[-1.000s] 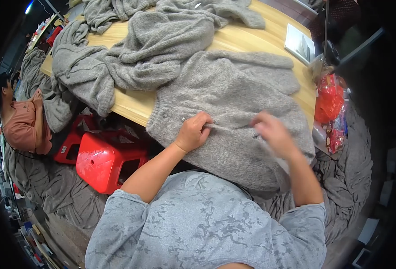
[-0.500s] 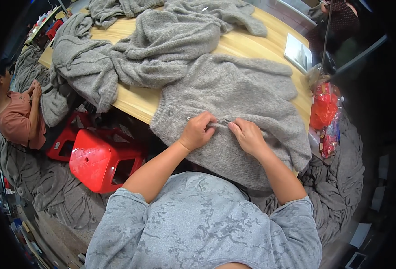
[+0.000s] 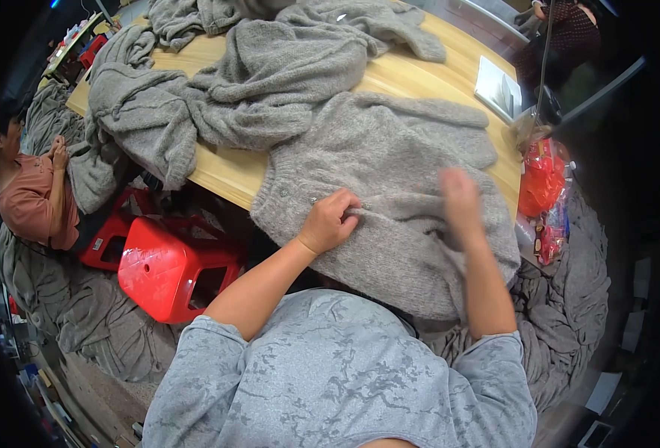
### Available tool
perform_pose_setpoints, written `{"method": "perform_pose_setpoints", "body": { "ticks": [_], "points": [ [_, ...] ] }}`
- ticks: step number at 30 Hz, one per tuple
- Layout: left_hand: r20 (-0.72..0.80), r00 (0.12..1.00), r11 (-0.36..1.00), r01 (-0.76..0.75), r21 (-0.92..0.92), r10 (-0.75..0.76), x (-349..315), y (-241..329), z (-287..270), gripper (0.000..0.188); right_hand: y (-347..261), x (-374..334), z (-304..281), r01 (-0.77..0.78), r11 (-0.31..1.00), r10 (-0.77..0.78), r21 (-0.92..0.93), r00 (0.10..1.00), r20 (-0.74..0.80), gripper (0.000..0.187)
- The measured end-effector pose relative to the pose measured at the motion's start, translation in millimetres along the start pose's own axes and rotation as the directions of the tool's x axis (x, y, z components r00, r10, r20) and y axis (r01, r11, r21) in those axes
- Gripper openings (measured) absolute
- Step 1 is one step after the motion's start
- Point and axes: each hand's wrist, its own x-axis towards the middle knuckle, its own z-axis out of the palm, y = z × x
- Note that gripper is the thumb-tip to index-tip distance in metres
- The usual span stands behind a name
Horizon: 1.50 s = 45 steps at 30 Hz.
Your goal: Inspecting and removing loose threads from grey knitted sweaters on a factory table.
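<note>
A grey knitted sweater [image 3: 389,164] lies spread in front of me, its ribbed edge at the left and its near part hanging over the table's edge. My left hand [image 3: 331,218] pinches the knit near the middle, thumb and forefinger together. Small round spots that look like buttons show between that hand and the ribbed edge. My right hand [image 3: 462,203] is raised over the sweater's right half, smeared by motion, so its fingers and anything in them cannot be made out. A dark spot shows on the knit just left of my right wrist.
More grey knitwear [image 3: 270,75] is heaped along the far side of the wooden table [image 3: 229,173]. A white booklet [image 3: 498,88] and red plastic bags [image 3: 543,183] lie at the right. Left are a red stool [image 3: 158,261] and a seated person [image 3: 35,194]; knit piles cover the floor.
My right hand has left the pinched spot beside my left hand and swung up and to the right. The left hand keeps its place on the knit.
</note>
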Motion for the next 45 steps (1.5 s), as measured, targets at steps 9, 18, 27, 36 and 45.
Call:
{"method": "perform_pose_setpoints", "body": {
  "ticks": [9,18,27,36,45],
  "points": [
    [0.095,0.994,0.994,-0.056,0.094,0.047,7,4,5,0.021,297,124,-117,-0.405,0.698,0.29,-0.591,0.914,-0.284,0.032],
    [0.09,0.989,0.975,-0.132,0.18,0.118,1,8,5,0.023,135,107,-84,0.021,0.859,-0.182,-0.511,0.947,-0.266,0.023],
    [0.066,0.991,0.966,-0.125,0.228,0.113,4,7,5,0.018,-18,-25,56,0.085,0.973,-0.16,0.215,0.919,0.36,0.012],
    [0.083,0.988,0.965,-0.148,0.218,0.133,0,7,6,0.019,-13,-36,75,0.24,0.954,-0.293,0.182,0.878,0.378,0.01],
    [0.111,0.984,0.965,-0.16,0.208,0.139,1,3,4,0.021,-7,-28,93,0.128,0.989,-0.144,0.071,0.941,0.306,0.011]
  ]
}}
